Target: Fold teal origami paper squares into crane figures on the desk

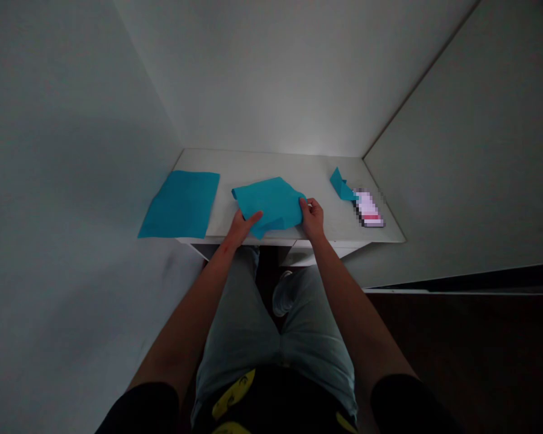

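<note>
Left hand point(245, 225): lies flat on the near left corner of the teal sheet point(271, 200), fingers apart and stretched out, pressing the sheet down rather than gripping it.
Right hand point(314, 217): fingers curled together at the sheet's right edge, seemingly pinching that edge against the thumb.
Teal sheet: rumpled and partly doubled over, with a flap lifted across its middle. It sits on the white table point(298, 166) at the near edge, directly between the two hands.
Flat sheet point(181, 204): same teal, unfolded. It lies left of the teal sheet and well apart from it, its near corner at or just over the table's near edge.
Folded piece point(340, 184): small and teal, to the right of the teal sheet and farther back, standing up in a peak.
Blurred item point(368, 208): just right of the folded piece, touching it or nearly so.
Step in hand: looks like a fold being made in the teal sheet, one side pinned and the other side held.
Next move calls for: edges lined up before any pressing, and the left hand steady so the sheet does not slide toward the near edge.
Hard to make out: light is dim, so creases and layers in the teal sheet are unclear. The underside of the right hand's fingers is hidden. The blurred item is pixelated and cannot be identified. The table's legs are cut off by the person's knees point(253, 313).
</note>
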`<state>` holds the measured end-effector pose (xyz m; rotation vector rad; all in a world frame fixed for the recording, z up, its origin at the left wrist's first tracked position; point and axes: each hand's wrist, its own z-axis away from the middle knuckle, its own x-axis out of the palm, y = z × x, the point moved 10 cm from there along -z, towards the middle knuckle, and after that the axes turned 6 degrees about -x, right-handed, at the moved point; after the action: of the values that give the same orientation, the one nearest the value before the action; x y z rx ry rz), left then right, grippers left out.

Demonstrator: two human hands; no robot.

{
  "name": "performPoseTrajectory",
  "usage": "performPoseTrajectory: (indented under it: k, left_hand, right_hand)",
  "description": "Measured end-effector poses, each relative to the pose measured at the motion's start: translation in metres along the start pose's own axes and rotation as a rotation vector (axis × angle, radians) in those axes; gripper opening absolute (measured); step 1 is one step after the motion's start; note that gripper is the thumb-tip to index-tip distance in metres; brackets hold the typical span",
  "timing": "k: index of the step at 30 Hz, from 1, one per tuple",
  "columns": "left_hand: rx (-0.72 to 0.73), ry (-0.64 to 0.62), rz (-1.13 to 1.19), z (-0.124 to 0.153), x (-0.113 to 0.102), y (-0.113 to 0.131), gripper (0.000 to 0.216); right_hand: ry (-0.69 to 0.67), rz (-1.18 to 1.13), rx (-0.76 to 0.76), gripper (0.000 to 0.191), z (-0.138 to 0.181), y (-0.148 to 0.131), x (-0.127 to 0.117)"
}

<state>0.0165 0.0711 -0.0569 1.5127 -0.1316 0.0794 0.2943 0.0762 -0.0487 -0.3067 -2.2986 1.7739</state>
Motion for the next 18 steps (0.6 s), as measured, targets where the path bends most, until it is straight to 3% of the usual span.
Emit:
performPoseTrajectory:
  k: [4, 8, 12, 14, 15, 18]
  left_hand:
    - [-0.022, -0.05, -0.104, 0.02, 0.008, 0.003, 0.078]
    - [-0.14, 0.038, -0.091, 0.027, -0.003, -0.014, 0.065]
    - [-0.198, 0.142, -0.014, 0.035, -0.022, -0.024, 0.098]
    - [-0.156, 0.057, 0.008, 0.04, -0.02, -0.019, 0.11]
    - [-0.137, -0.007, -0.012, 0.043, -0.017, -0.016, 0.106]
    - [-0.125, -0.218, -0.17, 0.057, -0.006, -0.014, 0.068]
  right_hand:
    - [0.005, 0.008, 0.004, 0.073, -0.001, 0.001, -0.001]
    - [-0.003, 0.038, -0.009, 0.072, -0.001, -0.001, -0.002]
    - [-0.036, 0.001, 0.013, 0.07, 0.001, -0.002, 0.001]
    - [-0.045, -0.014, -0.003, 0.069, 0.002, -0.005, 0.002]
    - [-0.046, -0.018, -0.015, 0.068, 0.003, -0.008, 0.002]
    - [-0.041, -0.021, -0.047, 0.064, 0.004, -0.014, 0.0]
